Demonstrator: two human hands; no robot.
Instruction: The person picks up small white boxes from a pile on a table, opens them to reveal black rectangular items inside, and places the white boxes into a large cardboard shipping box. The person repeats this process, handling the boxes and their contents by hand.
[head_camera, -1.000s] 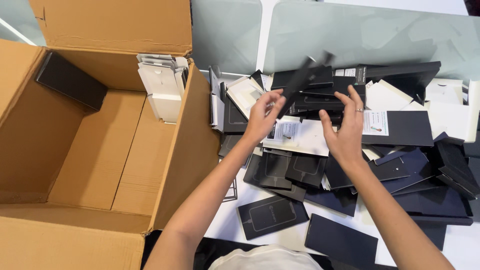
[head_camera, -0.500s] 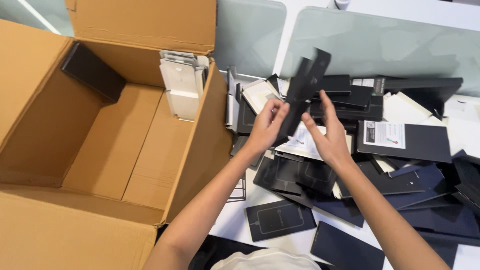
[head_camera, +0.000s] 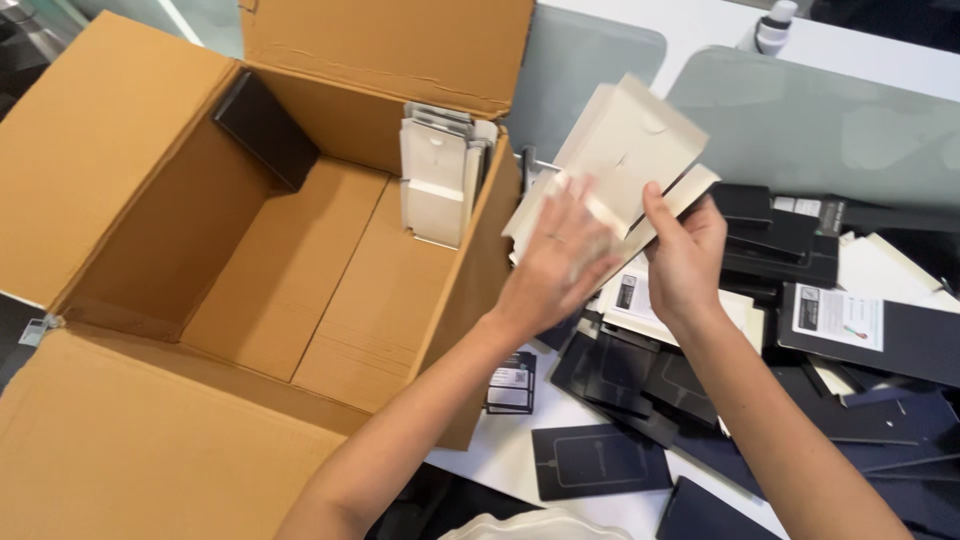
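Observation:
Both hands hold a stack of flat packaging cards, their cream backs facing me, lifted above the table just right of an open cardboard box. My left hand grips the stack's lower left side. My right hand grips its lower right edge, thumb on top. Inside the box a row of white cards stands against the right wall, and a black flat piece leans in the far left corner.
A heap of black and white flat cards covers the white table on the right. Single black cards lie near the front edge. Grey mats and a small white bottle sit at the back.
My hands gathered a stack from the pile, raised it and turned it so the cream backs show. It has moved left toward the box. The camera view shifted.

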